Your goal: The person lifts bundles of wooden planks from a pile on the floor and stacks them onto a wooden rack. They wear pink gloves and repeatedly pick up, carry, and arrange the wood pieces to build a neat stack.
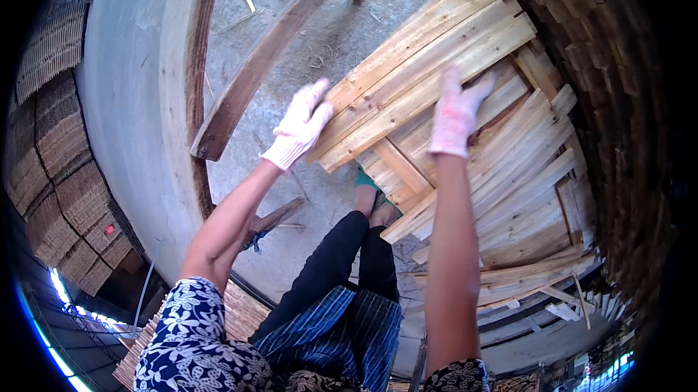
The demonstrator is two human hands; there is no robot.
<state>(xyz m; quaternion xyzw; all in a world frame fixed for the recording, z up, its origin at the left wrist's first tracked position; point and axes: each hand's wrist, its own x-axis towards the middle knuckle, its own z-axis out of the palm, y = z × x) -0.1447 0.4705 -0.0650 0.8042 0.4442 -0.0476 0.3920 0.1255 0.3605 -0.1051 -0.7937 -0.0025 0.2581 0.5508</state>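
The stack of wooden slats [523,196] fills the right half of my frame, layer on layer, ends fanned and uneven toward the lower right. I judge the stacking well advanced: many layers are down, though alignment is rough. On top, centre to upper right, lies a bundle of long planks [436,65], angled from the centre up to the upper right corner; I judge it being set or squared, not yet settled. My left hand [299,127], white-gloved, grips the bundle's lower end, fingers curled on the edge. My right hand [456,112], also gloved, presses flat and spread on the top plank, grasping nothing. A curved timber beam [254,72] lies loose on the concrete floor [349,21], upper centre.
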